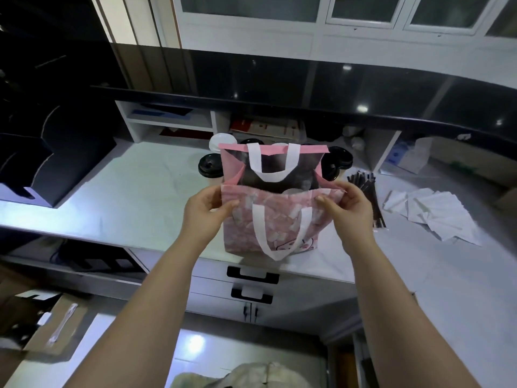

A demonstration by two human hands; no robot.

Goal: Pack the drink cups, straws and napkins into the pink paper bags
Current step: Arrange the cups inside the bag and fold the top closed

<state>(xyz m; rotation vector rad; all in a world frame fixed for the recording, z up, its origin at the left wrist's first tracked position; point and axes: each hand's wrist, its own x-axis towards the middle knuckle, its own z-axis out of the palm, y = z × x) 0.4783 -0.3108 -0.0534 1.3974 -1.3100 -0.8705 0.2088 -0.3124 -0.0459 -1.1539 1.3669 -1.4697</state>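
White surface (140, 191) carries the pink bag (279, 228); my left hand (207, 208) and right hand (347, 208) pinch its near rim, mouth spread. Cups (209, 165), straws (366, 191), napkins (430, 214) lie outside (one lid possibly inside).

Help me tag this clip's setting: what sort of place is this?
Probably a drink shop's packing counter: lidded takeaway cups stand behind the pink paper bag, with bundled straws and loose napkins on the white worktop, below a raised black serving ledge.
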